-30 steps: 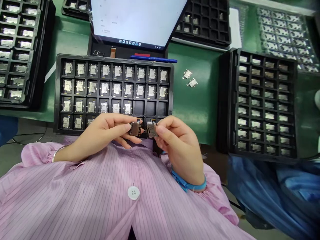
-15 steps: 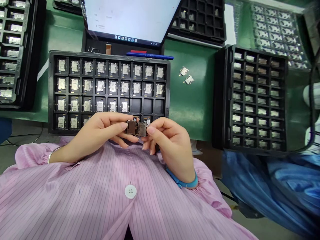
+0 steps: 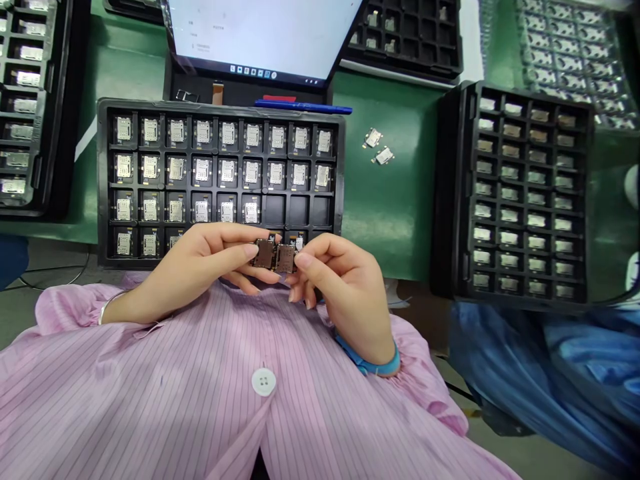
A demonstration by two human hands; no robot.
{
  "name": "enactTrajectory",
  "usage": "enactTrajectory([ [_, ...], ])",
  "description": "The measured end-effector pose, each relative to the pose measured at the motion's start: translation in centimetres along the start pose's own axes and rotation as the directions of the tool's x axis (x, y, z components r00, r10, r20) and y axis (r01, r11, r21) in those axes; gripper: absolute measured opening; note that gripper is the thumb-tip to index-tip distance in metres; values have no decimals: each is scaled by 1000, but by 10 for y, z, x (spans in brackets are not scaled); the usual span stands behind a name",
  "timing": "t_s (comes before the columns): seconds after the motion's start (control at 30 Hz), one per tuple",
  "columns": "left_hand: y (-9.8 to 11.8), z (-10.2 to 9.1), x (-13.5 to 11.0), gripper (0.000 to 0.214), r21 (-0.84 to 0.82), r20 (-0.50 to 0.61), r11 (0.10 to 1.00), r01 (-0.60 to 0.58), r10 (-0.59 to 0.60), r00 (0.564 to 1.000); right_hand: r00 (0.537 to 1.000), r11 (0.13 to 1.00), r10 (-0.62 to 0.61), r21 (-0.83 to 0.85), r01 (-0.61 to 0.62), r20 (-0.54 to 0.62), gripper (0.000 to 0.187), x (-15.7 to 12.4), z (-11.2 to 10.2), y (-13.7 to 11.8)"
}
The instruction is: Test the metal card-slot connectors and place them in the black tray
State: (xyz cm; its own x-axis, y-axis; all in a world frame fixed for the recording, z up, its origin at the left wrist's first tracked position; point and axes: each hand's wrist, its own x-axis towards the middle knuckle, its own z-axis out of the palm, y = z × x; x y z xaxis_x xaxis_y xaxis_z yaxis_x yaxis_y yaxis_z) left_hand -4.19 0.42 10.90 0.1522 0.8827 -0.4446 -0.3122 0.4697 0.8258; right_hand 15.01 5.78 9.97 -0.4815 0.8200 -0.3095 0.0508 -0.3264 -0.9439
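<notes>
My left hand (image 3: 200, 263) pinches a small square metal part (image 3: 264, 253) between thumb and fingers. My right hand (image 3: 345, 287) pinches a second, similar metal part (image 3: 285, 257), and the two parts sit side by side and touch. Both hands hover over the near edge of a black compartment tray (image 3: 103, 180), which holds several rows of the same metal parts; a few cells in its third row, right side, are bare. The tray's bottom row is partly hidden behind my fingers.
A screen (image 3: 265, 33) leans behind the tray, with a blue pen (image 3: 303, 107) at its foot. Two loose parts (image 3: 379, 147) lie on the green mat (image 3: 390, 200). More filled black trays stand at right (image 3: 450, 200), left (image 3: 60, 133) and far back (image 3: 410, 40).
My right hand has brought its part leftward until it meets the part in my left hand. The view has shifted slightly.
</notes>
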Motion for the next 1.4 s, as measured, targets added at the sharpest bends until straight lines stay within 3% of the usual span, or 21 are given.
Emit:
enactTrajectory([
  [0.5,3,1,3,31,-49,-5,998,39,-39,999,1000,1000,-13,-4,13,2,19,1,-1,-2],
  [1.0,1,1,5,23,-122,27,992,35,-31,999,1000,1000,-14,-19,14,-1,19,2,-2,-2],
  [1.2,0,1,8,21,-17,0,1000,10,-10,1000,999,997,-33,-65,34,17,18,3,-3,0],
  [1.3,1,0,10,22,96,-82,995,-28,35,996,992,981,-101,-172,88,-72,16,3,-10,2],
  [1.4,3,-1,11,24,247,-229,967,-62,120,966,933,902,-230,-420,97,-277,14,4,-28,3],
])
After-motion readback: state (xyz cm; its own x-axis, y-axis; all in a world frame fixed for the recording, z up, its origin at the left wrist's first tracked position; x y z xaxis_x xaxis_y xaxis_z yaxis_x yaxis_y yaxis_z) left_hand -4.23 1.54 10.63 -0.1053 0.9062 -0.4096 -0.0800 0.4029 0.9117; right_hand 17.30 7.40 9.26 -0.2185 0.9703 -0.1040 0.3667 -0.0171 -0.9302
